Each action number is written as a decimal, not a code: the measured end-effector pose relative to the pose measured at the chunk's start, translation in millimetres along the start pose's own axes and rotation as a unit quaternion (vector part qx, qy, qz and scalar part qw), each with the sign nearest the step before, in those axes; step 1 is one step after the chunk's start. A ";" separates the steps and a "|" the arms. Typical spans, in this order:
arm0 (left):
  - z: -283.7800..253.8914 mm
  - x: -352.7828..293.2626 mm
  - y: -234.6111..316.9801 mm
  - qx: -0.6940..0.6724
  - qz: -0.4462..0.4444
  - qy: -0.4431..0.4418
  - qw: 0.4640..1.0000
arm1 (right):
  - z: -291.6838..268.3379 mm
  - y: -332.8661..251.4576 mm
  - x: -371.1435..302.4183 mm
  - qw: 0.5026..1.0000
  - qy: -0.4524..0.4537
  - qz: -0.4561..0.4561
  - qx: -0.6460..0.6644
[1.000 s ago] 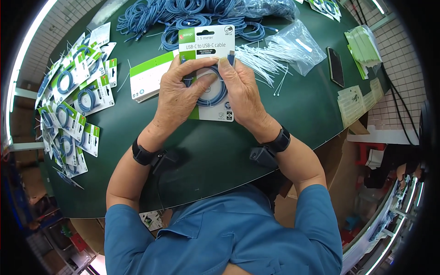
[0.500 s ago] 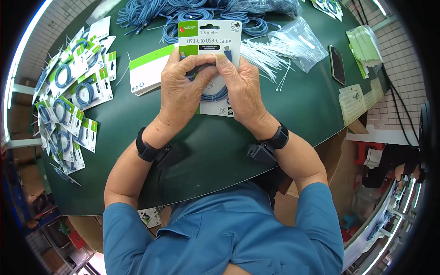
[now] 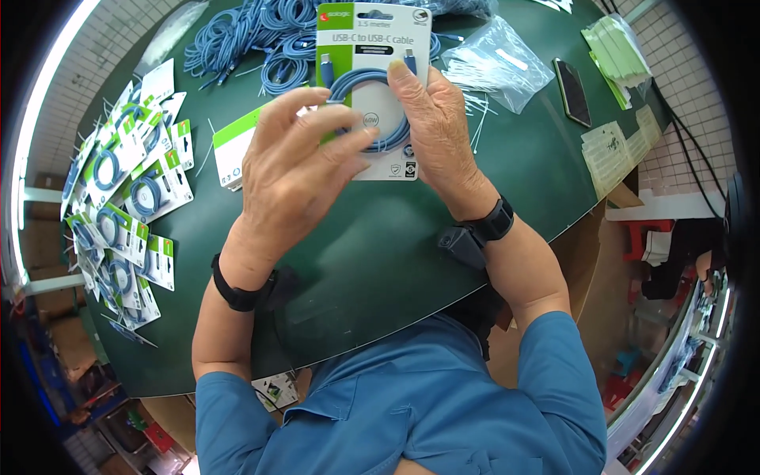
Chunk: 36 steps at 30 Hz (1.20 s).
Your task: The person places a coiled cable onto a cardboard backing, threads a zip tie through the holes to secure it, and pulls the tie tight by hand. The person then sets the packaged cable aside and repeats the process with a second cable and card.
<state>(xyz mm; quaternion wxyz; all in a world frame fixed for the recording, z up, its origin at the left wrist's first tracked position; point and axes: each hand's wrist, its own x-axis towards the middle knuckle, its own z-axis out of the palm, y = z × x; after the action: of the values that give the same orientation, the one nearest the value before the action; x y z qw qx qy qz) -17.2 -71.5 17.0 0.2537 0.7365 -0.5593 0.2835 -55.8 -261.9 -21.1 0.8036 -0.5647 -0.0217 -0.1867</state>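
My right hand (image 3: 442, 131) grips the right edge of a white and green cardboard card (image 3: 372, 166), its thumb on the front. On that card lies a coiled blue USB cable (image 3: 360, 75), its two plugs pointing up near the top corners. My left hand (image 3: 297, 158) is in front of the card's left side, fingers apart and a little blurred; whether a fingertip touches the coil I cannot tell. Behind my left hand a stack of white and green cards (image 3: 235, 150) rests on the table, partly covered.
A heap of carded blue cables (image 3: 119, 182) covers the table's left side. Blue cable bundles (image 3: 253, 36) lie at the back. White plastic ties (image 3: 467, 75) and a clear bag (image 3: 511, 75) are right of the card. A phone (image 3: 571, 93) and bagged green cards (image 3: 616, 55) lie farther right.
My left hand has come off the card's top area, moving left and down with its fingers spreading. The coil now shows in full round, and my right hand alone holds the card, slightly higher.
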 end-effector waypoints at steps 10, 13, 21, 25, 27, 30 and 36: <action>22.1 -5.8 -1.3 -0.111 0.015 0.035 0.993 | 2.7 2.3 -1.6 0.999 -0.010 -0.022 -0.047; 21.5 -12.8 -4.6 -0.113 0.026 0.025 0.993 | 0.8 7.0 -5.0 0.997 -0.003 0.000 -0.074; 7.1 -6.3 -1.2 -0.157 -0.008 0.075 0.985 | 6.5 -5.3 -6.2 0.999 -0.014 -0.012 -0.043; -0.1 -2.1 -0.2 -0.046 -0.064 0.161 0.984 | 6.1 -5.6 -7.2 0.997 -0.017 -0.009 -0.077; -2.0 5.8 5.7 0.010 -0.114 0.142 0.983 | 8.1 -4.8 -9.1 0.996 -0.021 -0.017 -0.090; 4.6 3.1 7.4 0.036 -0.146 0.132 0.980 | 11.9 -2.9 -13.7 0.992 -0.030 -0.035 -0.119; 21.1 -7.5 2.3 0.034 -0.118 0.152 0.981 | 19.2 5.1 -22.7 0.991 -0.006 -0.043 -0.127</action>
<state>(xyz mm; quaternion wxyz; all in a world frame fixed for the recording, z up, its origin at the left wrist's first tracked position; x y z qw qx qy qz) -18.2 -81.5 -3.1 0.3420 0.7538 -0.4133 0.3795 -71.9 -236.6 -24.3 0.7162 -0.6622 -0.0268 -0.2188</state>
